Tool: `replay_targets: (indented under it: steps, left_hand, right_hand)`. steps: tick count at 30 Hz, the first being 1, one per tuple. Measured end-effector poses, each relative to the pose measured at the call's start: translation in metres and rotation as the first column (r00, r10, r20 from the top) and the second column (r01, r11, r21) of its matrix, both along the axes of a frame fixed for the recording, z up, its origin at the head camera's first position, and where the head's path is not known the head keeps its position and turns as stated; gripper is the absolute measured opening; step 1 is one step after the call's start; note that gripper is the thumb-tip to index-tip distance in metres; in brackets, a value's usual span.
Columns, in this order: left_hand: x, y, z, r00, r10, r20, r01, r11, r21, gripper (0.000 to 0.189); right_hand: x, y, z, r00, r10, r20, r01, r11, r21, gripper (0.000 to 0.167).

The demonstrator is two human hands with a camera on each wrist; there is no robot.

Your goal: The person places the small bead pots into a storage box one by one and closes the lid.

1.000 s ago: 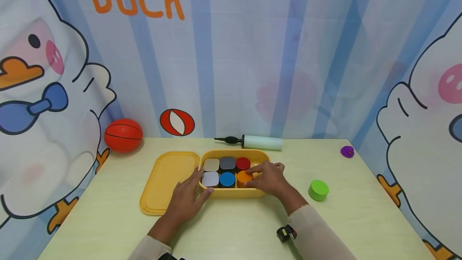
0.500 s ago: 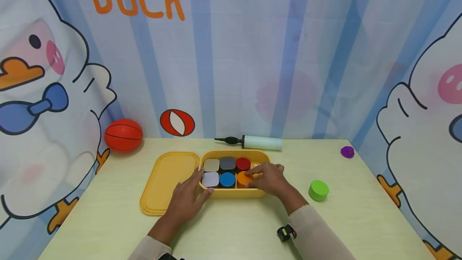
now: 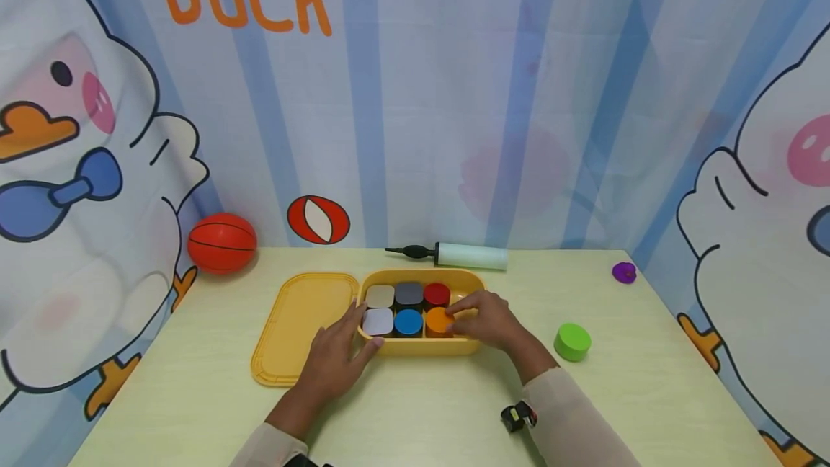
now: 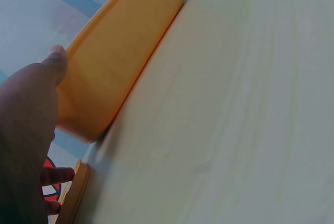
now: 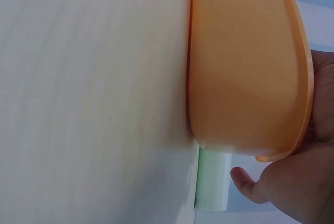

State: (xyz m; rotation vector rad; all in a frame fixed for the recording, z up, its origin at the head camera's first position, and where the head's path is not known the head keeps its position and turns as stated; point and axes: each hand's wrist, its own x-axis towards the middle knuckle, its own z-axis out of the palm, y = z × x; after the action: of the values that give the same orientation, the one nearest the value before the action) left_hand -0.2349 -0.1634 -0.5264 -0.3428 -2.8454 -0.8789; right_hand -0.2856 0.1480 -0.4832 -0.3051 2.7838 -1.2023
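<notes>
A yellow box (image 3: 424, 347) holds two rows of coloured blocks: beige, dark grey and red behind, a white block (image 3: 378, 321), a blue block (image 3: 408, 323) and an orange block (image 3: 437, 323) in front. My left hand (image 3: 333, 359) rests at the box's left end, fingers extended, its thumb (image 4: 58, 63) on the rim in the left wrist view. Over the right end reaches my right hand (image 3: 491, 323), index finger and thumb spread, tips right at the orange block's right edge. In the right wrist view the box wall hides those tips.
A yellow lid (image 3: 285, 334) lies left of the box. Behind is a hand pump (image 3: 472, 256). To the right are a green round block (image 3: 573, 342) and a small purple item (image 3: 624, 272). A red ball (image 3: 222, 243) sits at the back left, by the curtain.
My right hand has drawn back slightly to the right, its fingertips sliding off the orange block's top toward its edge. The left hand and box have stayed put.
</notes>
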Motion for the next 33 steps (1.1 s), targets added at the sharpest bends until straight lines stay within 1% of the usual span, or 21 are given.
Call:
replay_targets:
  steps: [4,11,14,17,19,22,25,29,33]
  left_hand:
    - [0.000,0.000,0.001,1.000,0.004,0.004,-0.004,1.000,0.000,0.084]
    - [0.001,0.001,0.002,1.000,0.011,0.008,-0.011,1.000,0.002,0.084]
    - [0.001,0.001,0.002,1.000,0.012,0.013,-0.012,1.000,0.004,0.083]
    - [0.000,0.000,0.000,1.000,0.011,0.004,-0.011,1.000,0.001,0.083]
    - [0.000,0.000,0.000,1.000,0.010,0.005,-0.010,1.000,0.006,0.083]
    - [0.000,0.000,0.000,1.000,0.006,-0.001,-0.006,1.000,0.016,0.083]
    - [0.001,0.000,0.000,1.000,0.004,-0.005,-0.004,1.000,0.024,0.083]
    - [0.000,0.000,-0.001,1.000,0.006,-0.007,-0.006,1.000,0.027,0.082]
    - [-0.001,-0.001,-0.002,1.000,0.007,-0.006,-0.007,1.000,0.022,0.082]
  right_hand:
    - [-0.001,-0.002,-0.001,1.000,-0.006,-0.008,0.006,1.000,0.020,0.019]
    - [0.001,-0.003,0.000,1.000,-0.017,-0.015,0.018,0.999,0.031,0.019]
    - [0.001,-0.003,0.000,1.000,-0.014,-0.013,0.014,1.000,0.022,0.020]
    - [0.001,-0.001,0.000,1.000,-0.007,-0.018,0.006,1.000,-0.019,0.019]
    - [0.001,0.000,0.000,0.999,-0.001,-0.036,0.000,0.999,-0.049,0.019]
    - [0.001,0.005,-0.001,0.997,-0.022,-0.076,0.014,0.995,-0.098,0.017]
    - [0.001,0.011,-0.001,0.990,-0.055,-0.132,0.035,0.988,-0.150,0.018]
    - [0.003,0.025,0.001,0.976,-0.079,-0.202,0.036,0.977,-0.211,0.020]
    - [0.006,0.042,-0.001,0.966,-0.090,-0.244,0.033,0.973,-0.226,0.020]
